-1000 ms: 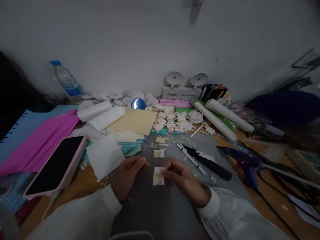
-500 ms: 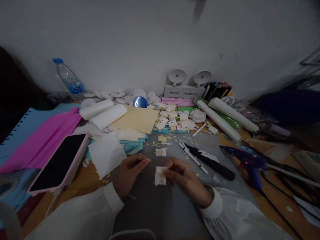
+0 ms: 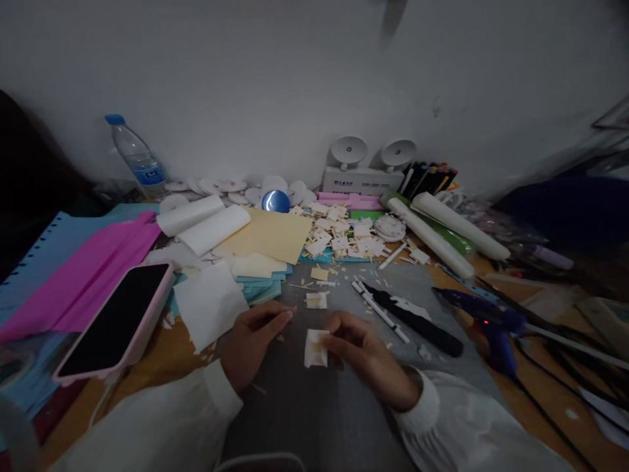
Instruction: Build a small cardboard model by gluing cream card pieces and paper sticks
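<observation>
- One magenta sheet [image 3: 86,288] is lying over blue paper by the tabletop's left edge.
- One phone [image 3: 113,324] in a pink case is resting just right of it, screen up.
- One blue-capped bottle [image 3: 140,160] is standing near the back left corner of the tabletop.
- Two white rolls of paper [image 3: 215,230] are lying side by side toward the back edge; one white sheet [image 3: 211,305] is lying in front of them.
- Of the two hands, the left hand [image 3: 251,344] is hovering over the left part of the gray mat [image 3: 314,426], thumb and fingers drawn together; whether they are gripping something tiny, I cannot tell.
- One blue round object [image 3: 276,201] is sitting near the back edge, behind one tan sheet [image 3: 275,233].
- One small white piece [image 3: 314,347] with a tan patch is being pinched by its right side over the mat's middle, between the thumb and fingers of the right hand [image 3: 366,357].
- One similar white piece [image 3: 316,301] and one tan piece [image 3: 319,274] are lying beyond it, toward the mat's back edge.
- A pile of small cut-outs [image 3: 339,239], too many to count, is spreading behind the mat.
- Two white pens [image 3: 381,313] are lying beside one black item [image 3: 422,324] on the mat's right half.
- Two long white rolls [image 3: 435,241] are slanting near the back right.
- One blue glue gun [image 3: 484,318] is lying toward the tabletop's right edge, its red light glowing.
</observation>
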`<state>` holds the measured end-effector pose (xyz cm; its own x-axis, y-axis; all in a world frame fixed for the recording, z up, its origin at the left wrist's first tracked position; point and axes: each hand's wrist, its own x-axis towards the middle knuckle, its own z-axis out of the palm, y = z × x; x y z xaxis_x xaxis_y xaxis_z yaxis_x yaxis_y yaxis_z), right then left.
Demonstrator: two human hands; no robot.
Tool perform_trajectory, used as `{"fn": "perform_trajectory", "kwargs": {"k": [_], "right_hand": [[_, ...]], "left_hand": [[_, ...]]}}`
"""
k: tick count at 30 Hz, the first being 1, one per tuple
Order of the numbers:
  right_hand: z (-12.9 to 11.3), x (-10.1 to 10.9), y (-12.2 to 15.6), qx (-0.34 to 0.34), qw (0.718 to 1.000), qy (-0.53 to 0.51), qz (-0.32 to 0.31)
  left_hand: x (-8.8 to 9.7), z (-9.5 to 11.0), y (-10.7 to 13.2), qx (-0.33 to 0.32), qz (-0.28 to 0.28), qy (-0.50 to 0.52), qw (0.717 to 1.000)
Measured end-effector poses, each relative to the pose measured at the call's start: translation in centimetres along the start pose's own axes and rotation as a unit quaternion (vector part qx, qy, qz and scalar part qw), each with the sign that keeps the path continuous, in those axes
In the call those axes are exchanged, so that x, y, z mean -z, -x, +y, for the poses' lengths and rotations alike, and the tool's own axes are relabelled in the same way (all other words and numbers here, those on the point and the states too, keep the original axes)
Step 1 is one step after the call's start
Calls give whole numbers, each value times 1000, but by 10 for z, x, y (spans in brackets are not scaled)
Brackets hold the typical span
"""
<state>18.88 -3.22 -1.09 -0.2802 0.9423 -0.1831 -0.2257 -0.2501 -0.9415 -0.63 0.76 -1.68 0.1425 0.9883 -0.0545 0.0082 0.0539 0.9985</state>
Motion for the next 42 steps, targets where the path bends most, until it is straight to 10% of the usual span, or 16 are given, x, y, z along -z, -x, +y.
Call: {"fn": "perform_trajectory", "kwargs": {"k": [42], "right_hand": [[-3,-2,1,10,1000,15,16]], "left_hand": [[-6,7,4,23,-21,84,996]]}}
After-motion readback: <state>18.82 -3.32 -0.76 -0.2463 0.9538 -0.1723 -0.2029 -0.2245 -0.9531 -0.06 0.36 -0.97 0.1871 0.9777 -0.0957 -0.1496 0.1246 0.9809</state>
